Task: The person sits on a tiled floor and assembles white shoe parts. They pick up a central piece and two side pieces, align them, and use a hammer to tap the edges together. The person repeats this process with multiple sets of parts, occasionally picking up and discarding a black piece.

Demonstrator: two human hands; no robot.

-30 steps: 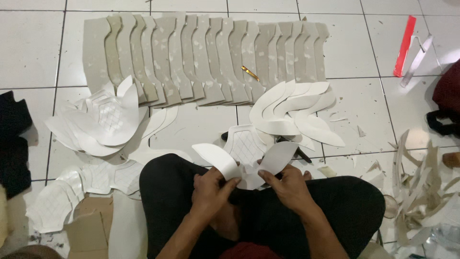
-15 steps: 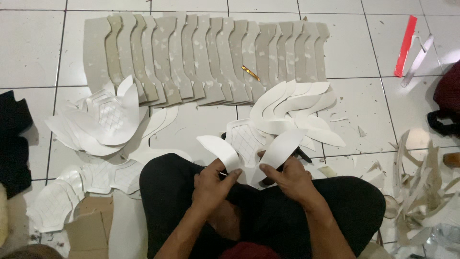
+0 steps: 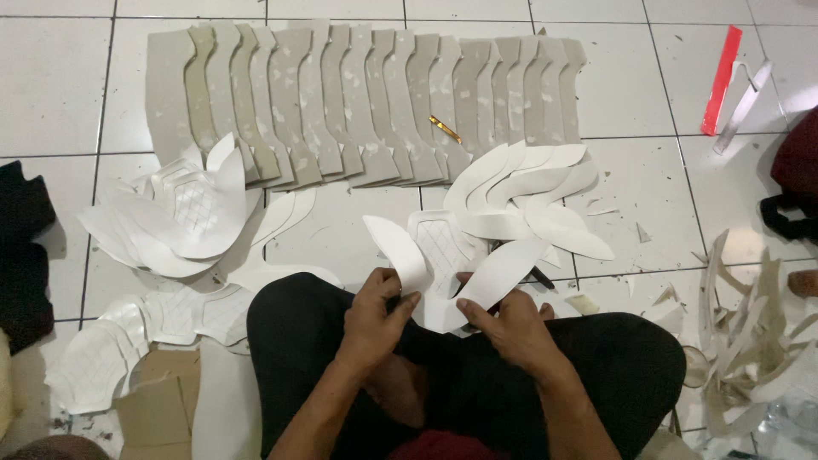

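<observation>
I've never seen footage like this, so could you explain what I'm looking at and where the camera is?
The camera sits on a person's head, looking down at their own lap and a white tiled floor. Their left hand and right hand hold a white cut-out piece with two curved flaps. On the floor lie a row of grey shaped panels, a fan of white curved pieces, another white pile, offcut scraps and a red strip.

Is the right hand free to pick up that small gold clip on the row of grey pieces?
Probably not yet: the right hand grips a white curved piece, and the gold clip lies far off across the fanned white pieces.
</observation>
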